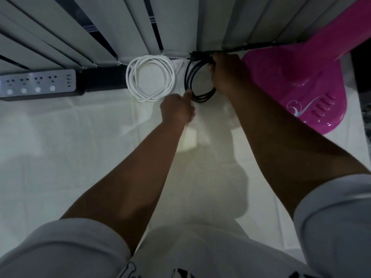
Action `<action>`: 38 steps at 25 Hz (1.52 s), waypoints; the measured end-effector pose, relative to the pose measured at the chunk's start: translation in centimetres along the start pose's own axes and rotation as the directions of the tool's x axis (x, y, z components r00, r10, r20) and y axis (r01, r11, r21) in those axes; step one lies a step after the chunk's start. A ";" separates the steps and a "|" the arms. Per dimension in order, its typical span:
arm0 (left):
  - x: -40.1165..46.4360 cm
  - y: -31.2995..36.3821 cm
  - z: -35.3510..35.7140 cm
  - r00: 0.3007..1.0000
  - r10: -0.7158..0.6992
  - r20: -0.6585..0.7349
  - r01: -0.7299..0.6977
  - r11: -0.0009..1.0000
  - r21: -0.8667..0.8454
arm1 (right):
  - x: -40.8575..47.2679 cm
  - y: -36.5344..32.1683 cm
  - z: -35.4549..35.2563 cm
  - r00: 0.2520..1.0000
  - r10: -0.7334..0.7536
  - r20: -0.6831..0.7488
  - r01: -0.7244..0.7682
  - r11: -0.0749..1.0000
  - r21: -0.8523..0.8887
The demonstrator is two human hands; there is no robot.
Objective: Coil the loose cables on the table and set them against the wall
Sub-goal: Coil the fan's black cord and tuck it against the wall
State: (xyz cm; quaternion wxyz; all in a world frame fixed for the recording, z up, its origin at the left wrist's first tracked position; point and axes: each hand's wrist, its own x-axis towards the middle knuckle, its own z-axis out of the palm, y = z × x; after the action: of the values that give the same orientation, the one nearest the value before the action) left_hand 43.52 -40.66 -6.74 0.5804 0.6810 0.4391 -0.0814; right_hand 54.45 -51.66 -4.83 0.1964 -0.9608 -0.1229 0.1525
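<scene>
A coiled white cable [150, 78] lies flat on the white tablecloth, against the foot of the vertical blinds. Just right of it sits a coiled black cable [189, 79], its plug end up by the blinds. My right hand [225, 74] covers the coil's right side, fingers closed around the strands near the top. My left hand [177, 109] is mostly a fist; its extended finger touches the coil's lower-left edge.
A silver and black power strip [38, 84] lies at the far left along the blinds [112, 27]. A glossy pink fan base [291, 81] stands at the right, close to my right hand. White cloth [80, 137] covers the table in front.
</scene>
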 end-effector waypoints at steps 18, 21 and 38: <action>2.0 1.7 1.1 0.888 0.407 0.215 -0.452 0.682 0.575 | 0.3 0.8 -0.2 0.951 -0.129 -0.282 0.126 0.992 -0.028; 2.4 1.9 0.9 0.906 0.381 0.182 -0.414 0.714 0.564 | -0.4 1.2 -0.5 0.920 -0.197 -0.338 0.186 0.980 -0.064; 2.8 1.1 0.8 0.894 0.430 0.129 -0.443 0.801 0.403 | -0.1 -0.2 -0.4 0.935 -0.341 -0.095 0.316 0.926 -0.208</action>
State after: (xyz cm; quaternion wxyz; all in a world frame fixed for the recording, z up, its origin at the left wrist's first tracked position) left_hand 46.28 -39.82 -7.95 0.4291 0.8712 0.2333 -0.0490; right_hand 54.49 -51.64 -4.38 0.1344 -0.9486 -0.2833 0.0425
